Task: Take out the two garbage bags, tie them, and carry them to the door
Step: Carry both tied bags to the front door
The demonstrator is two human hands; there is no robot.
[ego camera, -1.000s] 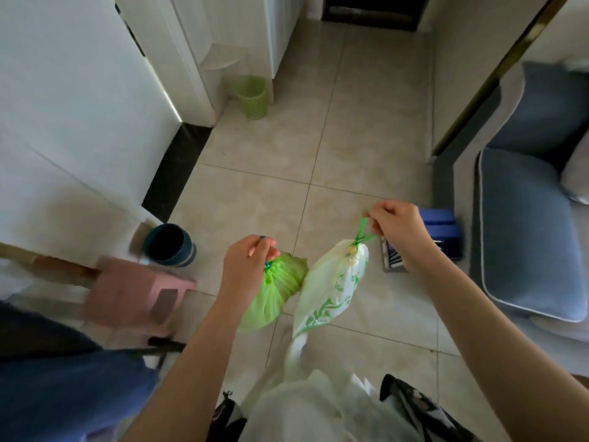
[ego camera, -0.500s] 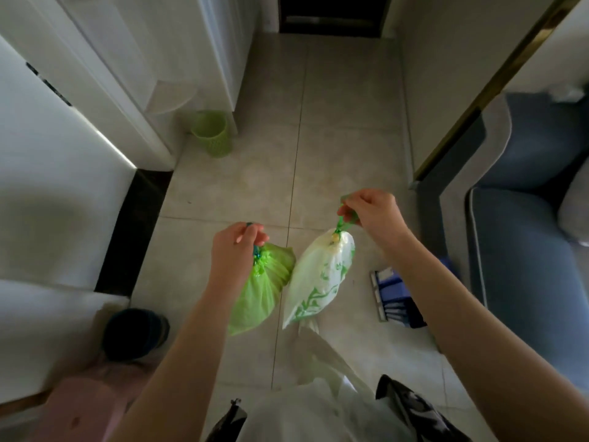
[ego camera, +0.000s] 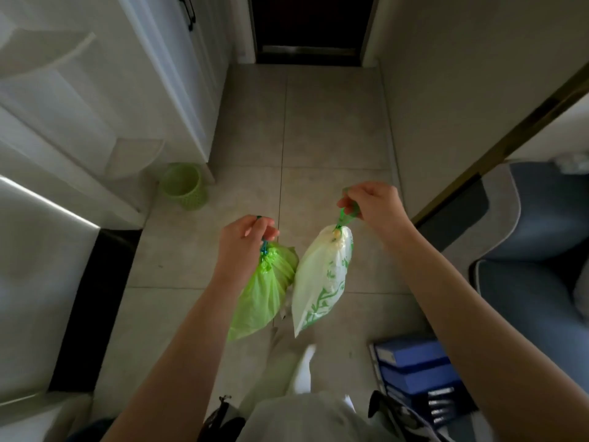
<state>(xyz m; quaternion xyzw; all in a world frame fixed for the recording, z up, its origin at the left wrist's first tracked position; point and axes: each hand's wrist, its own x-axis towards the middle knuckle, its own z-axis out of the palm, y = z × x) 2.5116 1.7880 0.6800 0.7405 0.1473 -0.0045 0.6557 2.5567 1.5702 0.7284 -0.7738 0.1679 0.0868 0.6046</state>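
Note:
My left hand [ego camera: 243, 239] grips the tied drawstring of a plain green garbage bag [ego camera: 267, 295], which hangs in the air below it. My right hand [ego camera: 373, 204] pinches the green drawstring loop of a white garbage bag with a green leaf print [ego camera: 322, 282]. Both bags dangle side by side, nearly touching, above the tiled floor. A dark door [ego camera: 310, 25] stands at the far end of the hallway, straight ahead.
A small green waste bin [ego camera: 185, 186] stands by white cabinets [ego camera: 159, 74] on the left. A blue-grey sofa [ego camera: 538, 250] fills the right side, with blue boxes [ego camera: 414, 368] on the floor beside it. Beige tiles [ego camera: 334, 122] run to the door.
I have walked forward along the hallway with both bags. The door and green bin have come closer, and the pink stool and dark bucket have dropped out of view.

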